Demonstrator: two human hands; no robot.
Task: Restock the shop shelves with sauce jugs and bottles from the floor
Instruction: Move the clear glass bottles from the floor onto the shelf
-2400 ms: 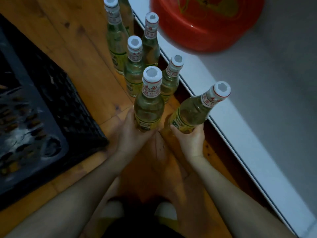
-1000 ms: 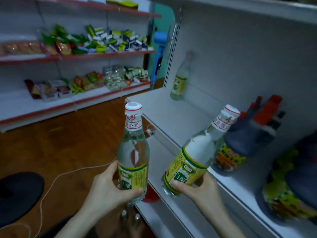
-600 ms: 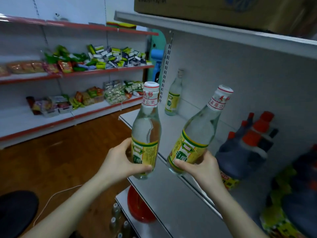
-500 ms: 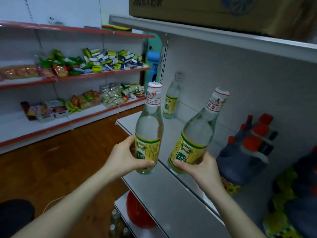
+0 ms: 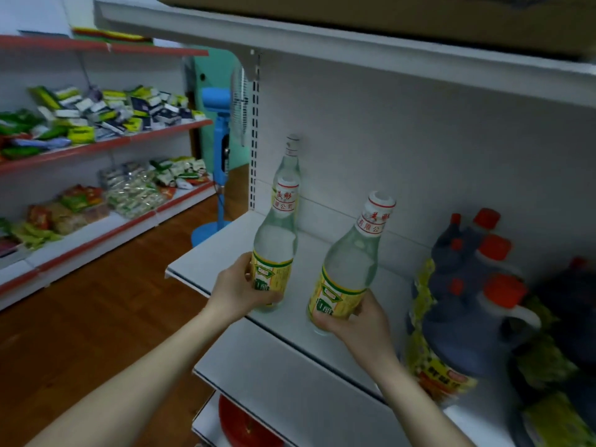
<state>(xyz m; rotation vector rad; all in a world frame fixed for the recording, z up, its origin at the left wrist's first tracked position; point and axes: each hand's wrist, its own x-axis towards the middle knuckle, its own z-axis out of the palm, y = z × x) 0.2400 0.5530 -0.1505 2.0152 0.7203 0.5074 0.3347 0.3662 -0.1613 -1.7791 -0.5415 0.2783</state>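
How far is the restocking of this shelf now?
Done: one clear bottle stands at the back of the white shelf, and dark jugs sit at its right. In hand: the left hand and right hand each hold a clear bottle, not yet set down. Floor stock cannot be seen.

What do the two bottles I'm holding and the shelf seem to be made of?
Left-hand bottle and right-hand bottle: probably clear glass, since you see through them; paper-like yellow labels, white caps. Shelf: likely white-painted metal, smooth and thin-edged.
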